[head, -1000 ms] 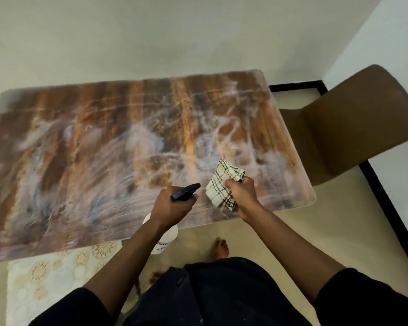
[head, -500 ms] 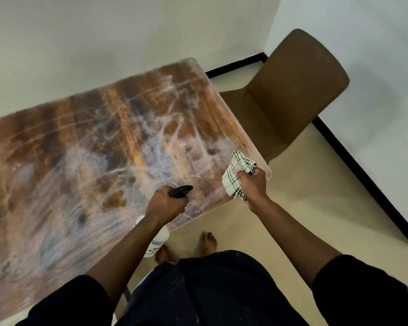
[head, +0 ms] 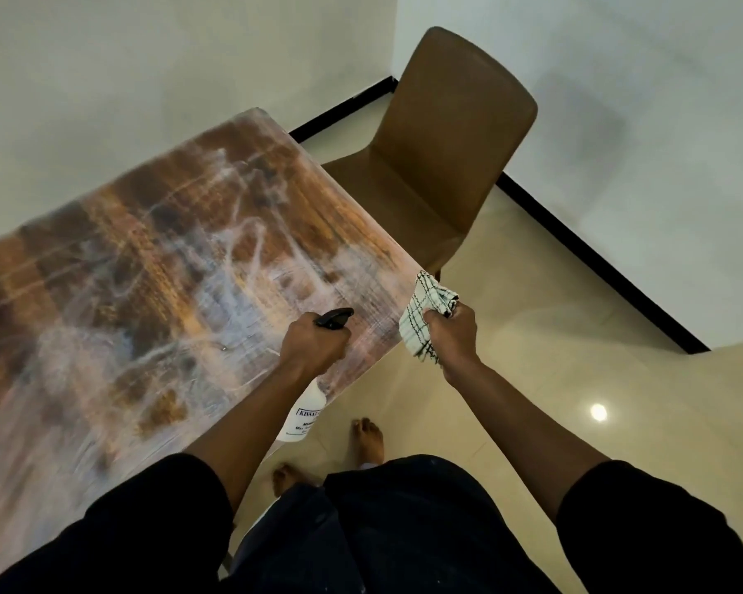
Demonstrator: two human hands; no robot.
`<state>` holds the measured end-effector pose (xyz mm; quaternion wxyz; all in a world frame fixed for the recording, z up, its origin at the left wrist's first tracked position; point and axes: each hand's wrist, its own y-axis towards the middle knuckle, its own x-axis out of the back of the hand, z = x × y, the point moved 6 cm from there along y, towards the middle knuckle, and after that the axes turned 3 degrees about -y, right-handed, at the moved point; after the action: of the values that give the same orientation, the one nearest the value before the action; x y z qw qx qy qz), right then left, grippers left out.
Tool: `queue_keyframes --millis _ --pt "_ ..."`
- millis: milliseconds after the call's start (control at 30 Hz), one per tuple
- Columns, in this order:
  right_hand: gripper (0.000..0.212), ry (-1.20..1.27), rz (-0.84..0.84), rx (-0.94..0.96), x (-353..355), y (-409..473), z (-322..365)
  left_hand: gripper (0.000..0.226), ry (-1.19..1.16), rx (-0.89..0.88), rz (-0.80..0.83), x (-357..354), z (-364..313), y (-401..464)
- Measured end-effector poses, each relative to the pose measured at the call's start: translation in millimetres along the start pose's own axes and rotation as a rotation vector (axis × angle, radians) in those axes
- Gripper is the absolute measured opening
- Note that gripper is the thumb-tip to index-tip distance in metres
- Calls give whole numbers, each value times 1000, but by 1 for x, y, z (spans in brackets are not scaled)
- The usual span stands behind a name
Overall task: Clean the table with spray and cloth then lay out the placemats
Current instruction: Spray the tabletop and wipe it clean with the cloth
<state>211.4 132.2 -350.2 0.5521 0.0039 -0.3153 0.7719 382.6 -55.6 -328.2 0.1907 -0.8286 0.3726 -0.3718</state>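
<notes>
So the left hand (head: 314, 342) has its fingers wrapped round the neck of a white plastic spray bottle with a black trigger head (head: 304, 411), held over the near edge of the streaky wood-grain table with a glossy top (head: 146, 259). The nozzle points across the surface and the body hangs down past the edge, which looks like a ready-to-squirt grip to me. I can't tell if a finger is actually on the trigger.

The right hand (head: 451, 332) has a white cloth with a black check pattern (head: 425, 319) bunched up in its curled fingers, hovering right at the table's near right corner. It's probably parked there so it can wipe as soon as the spray lands. The smears all over the top suggest the cleaning part isn't finished.

A brown padded chair (head: 442, 152) sits at the table's right end, seat partly tucked under it.

Count: one bottle, one cloth, one table, one chair, two bare feet on the tiled floor (head: 575, 336). Zero placemats in view, so I'd guess that step hasn't started.
</notes>
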Motion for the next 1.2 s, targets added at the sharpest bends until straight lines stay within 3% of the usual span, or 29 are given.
queue_keyframes --millis 300,533,733,933,1067,1200 --pt "28 -15 -82 -42 23 -3 -15 19 -38 -37 75 -15 -17 22" --pt "23 -33 -109 -45 28 -4 -19 26 78 -87 11 -16 -18 21" --pt "25 -37 -101 -42 30 -4 -18 18 107 -66 120 -20 -8 14" --pt "27 -61 -78 -16 21 -5 -10 15 123 -60 48 -9 14 1" --pt "24 -81 -46 -20 9 -8 -10 35 142 -2 30 4 38 -4" --pt "25 -88 4 -11 -6 -12 -8 19 133 54 35 13 59 -11"
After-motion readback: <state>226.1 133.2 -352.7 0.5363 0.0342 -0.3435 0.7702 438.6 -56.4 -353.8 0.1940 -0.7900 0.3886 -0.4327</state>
